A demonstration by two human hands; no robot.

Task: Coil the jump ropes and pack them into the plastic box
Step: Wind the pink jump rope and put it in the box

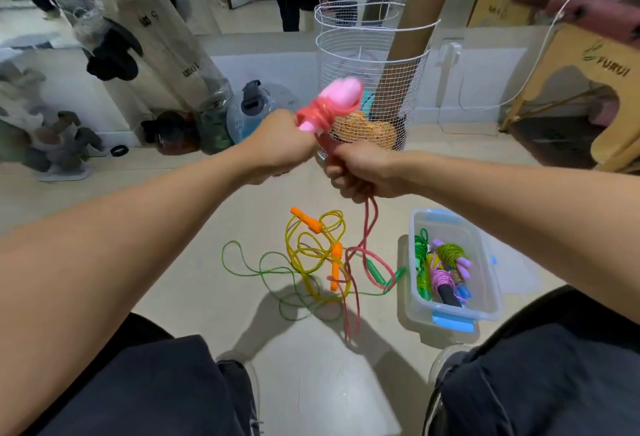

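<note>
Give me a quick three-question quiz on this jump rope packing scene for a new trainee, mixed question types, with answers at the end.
1. True or false: the plastic box already holds coiled ropes.
2. Which hand grips the pink handles: A) left hand, B) right hand?
3. Fill in: the yellow rope on the floor has ___ handles.

Key
1. True.
2. A; the right hand holds the trailing red rope.
3. Orange.
</note>
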